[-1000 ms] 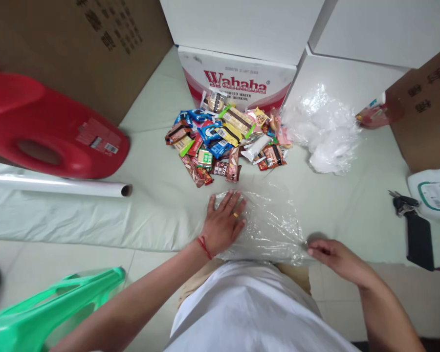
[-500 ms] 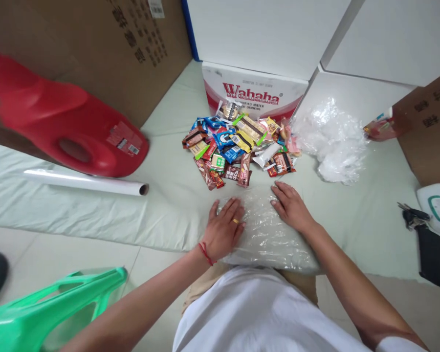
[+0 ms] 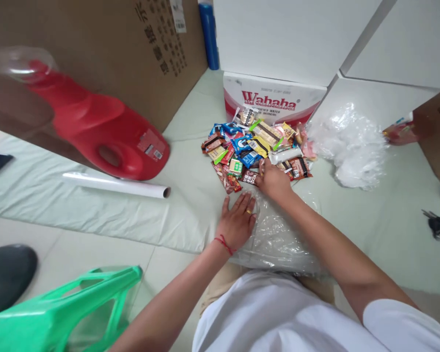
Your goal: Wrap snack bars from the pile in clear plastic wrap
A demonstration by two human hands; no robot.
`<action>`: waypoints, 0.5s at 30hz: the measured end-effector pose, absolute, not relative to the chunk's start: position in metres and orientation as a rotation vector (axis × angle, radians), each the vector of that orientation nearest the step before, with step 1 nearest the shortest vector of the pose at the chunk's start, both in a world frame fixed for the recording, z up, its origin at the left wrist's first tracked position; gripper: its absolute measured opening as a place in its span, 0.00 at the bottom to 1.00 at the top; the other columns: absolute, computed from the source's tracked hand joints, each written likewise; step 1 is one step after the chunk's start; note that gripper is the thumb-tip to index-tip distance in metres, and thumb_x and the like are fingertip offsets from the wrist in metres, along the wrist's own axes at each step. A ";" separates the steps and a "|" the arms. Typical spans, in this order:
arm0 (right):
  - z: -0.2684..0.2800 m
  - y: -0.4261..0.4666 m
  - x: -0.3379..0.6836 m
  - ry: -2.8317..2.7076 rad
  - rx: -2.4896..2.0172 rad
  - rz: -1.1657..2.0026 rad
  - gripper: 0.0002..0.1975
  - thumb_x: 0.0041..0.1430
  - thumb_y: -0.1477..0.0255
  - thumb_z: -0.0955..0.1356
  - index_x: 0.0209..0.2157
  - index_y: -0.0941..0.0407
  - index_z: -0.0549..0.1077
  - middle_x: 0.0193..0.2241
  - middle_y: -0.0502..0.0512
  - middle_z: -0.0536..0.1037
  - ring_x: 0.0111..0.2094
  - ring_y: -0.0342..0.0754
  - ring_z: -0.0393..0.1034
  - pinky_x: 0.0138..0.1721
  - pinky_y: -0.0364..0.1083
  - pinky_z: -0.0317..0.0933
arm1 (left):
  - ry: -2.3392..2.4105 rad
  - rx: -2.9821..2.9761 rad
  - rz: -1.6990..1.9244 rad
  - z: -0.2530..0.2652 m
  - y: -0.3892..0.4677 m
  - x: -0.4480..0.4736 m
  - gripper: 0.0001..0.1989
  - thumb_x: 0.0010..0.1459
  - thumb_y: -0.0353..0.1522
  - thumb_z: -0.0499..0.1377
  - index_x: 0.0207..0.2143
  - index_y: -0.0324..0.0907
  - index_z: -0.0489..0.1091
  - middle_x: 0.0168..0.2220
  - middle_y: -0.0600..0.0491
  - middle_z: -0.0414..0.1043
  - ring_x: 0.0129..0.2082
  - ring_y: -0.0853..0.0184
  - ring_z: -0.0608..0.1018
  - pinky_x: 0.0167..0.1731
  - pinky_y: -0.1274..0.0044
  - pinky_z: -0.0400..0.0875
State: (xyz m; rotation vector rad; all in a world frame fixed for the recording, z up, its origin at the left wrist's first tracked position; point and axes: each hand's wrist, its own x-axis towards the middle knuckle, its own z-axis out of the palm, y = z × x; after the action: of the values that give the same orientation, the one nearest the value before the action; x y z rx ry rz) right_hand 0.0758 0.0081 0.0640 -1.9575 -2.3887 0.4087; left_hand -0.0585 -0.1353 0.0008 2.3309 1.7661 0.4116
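My left hand (image 3: 237, 220) lies flat with fingers spread on the left part of a clear plastic bag (image 3: 278, 234), which is laid out at the bed's near edge. A red cord circles that wrist. My right hand (image 3: 275, 181) reaches over the bag to the front of a heap of wrapped snacks (image 3: 258, 144), its fingers closed around a brown-wrapped snack bar that they mostly cover. Just left of those fingers is a dark cocoa packet (image 3: 250, 176). Blue, yellow, red and green-edged wrappers make up the heap.
A white Wahaha box (image 3: 271, 100) stands behind the heap. Crumpled clear plastic bags (image 3: 355, 151) lie to the right. On the left are a red jug (image 3: 113, 132) and a white roll (image 3: 113, 186). A green stool (image 3: 69, 303) stands on the floor; keys (image 3: 438, 225) lie far right.
My right hand has left the plastic bag and moved up and left to the front of the snack heap, closing on a bar. My left hand stays on the bag. The view has shifted left.
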 end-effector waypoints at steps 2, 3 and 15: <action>0.066 0.006 0.095 -2.369 -1.981 0.383 0.23 0.66 0.68 0.68 0.60 0.59 0.70 0.51 0.69 0.82 0.48 0.61 0.78 0.45 0.50 0.68 | 1.759 2.315 0.429 0.001 -0.135 -0.059 0.26 0.75 0.38 0.46 0.70 0.43 0.63 0.74 0.44 0.59 0.74 0.55 0.63 0.74 0.49 0.45; 0.070 0.005 0.107 -2.358 -1.998 0.371 0.21 0.65 0.69 0.68 0.58 0.58 0.73 0.50 0.68 0.83 0.47 0.61 0.78 0.44 0.50 0.67 | 1.753 2.310 0.441 0.001 -0.135 -0.059 0.26 0.75 0.38 0.46 0.70 0.43 0.63 0.74 0.44 0.59 0.74 0.55 0.63 0.74 0.49 0.45; 0.085 -0.020 -0.015 -2.650 -1.630 0.595 0.20 0.70 0.68 0.66 0.53 0.69 0.77 0.50 0.75 0.80 0.49 0.63 0.78 0.49 0.53 0.71 | 1.727 2.312 0.513 -0.008 -0.134 -0.065 0.19 0.72 0.36 0.52 0.58 0.43 0.76 0.56 0.42 0.81 0.60 0.49 0.78 0.72 0.46 0.48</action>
State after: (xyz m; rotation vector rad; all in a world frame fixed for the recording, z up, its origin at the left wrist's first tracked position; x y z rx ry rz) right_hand -0.0150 -0.0202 0.0848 -1.6305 -2.6497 0.5948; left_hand -0.0647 -0.1343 -0.0079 2.3116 1.7270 0.5126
